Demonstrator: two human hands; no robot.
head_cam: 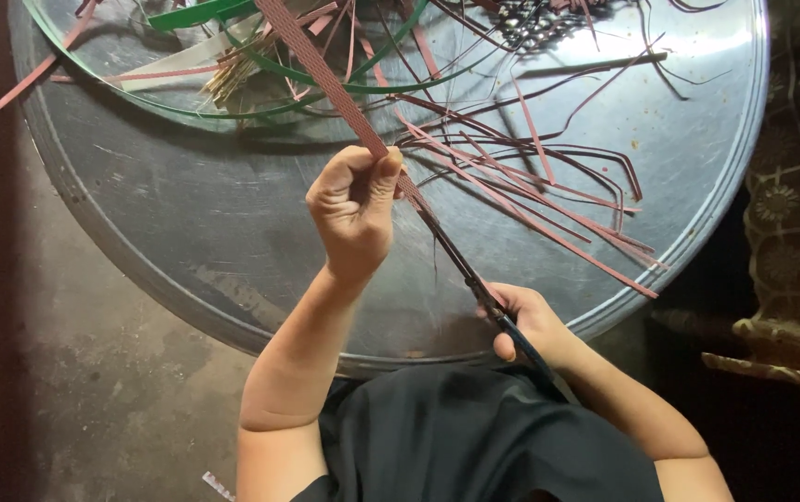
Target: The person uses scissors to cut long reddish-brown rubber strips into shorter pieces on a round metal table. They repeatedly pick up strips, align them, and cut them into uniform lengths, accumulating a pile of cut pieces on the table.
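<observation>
Pink plastic strapping is the thing being worked, seen from the head camera looking straight down over the person's arms. The left hand [355, 206] is closed into a fist, its grip clamped on a wide pink strap [325, 74] that runs up and away from the fist toward the far side of the round metal tabletop [232, 260]. Held taut like this, the strap stays straight and offers a firm edge to the blades. Just below the fist, the scissors [460, 265] lie along the strap's length rather than across it, which fits slitting it lengthwise into narrow strips. The right hand [530, 321] is wrapped around the scissor handles close to the body, its grip closed on them (how far apart the blades stand cannot be told, since they are thin and dark against the metal).

To the right of the fist, thin pink strips [548, 218] fan out loosely over the tabletop, some curling at their ends. Beyond the fist, green strap loops [279, 88] lie in wide curves among more pink offcuts, next to a pale bundle of fibres [232, 76]. A patterned cloth [795, 204] hangs at the far right, off the tabletop's rim, and the floor [93, 372] shows at the lower left.
</observation>
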